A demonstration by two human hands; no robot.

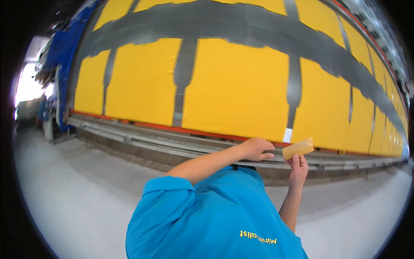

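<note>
In the right hand [297, 167], a tan card [298, 149] with dark marks. Beyond the hands [255, 149], yellow panels [237, 86], striped dark-grey bands [172, 22], an orange-red edge [215, 134]. Nearer, a blue shirt [207, 216] with yellow lettering [249, 234].

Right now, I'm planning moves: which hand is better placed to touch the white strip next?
Probably the left hand: it looks empty and is near the white strip; the right hand grips the tan piece.

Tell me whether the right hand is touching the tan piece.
Touching. The head view shows the right hand gripping the tan piece at its lower edge.
</note>
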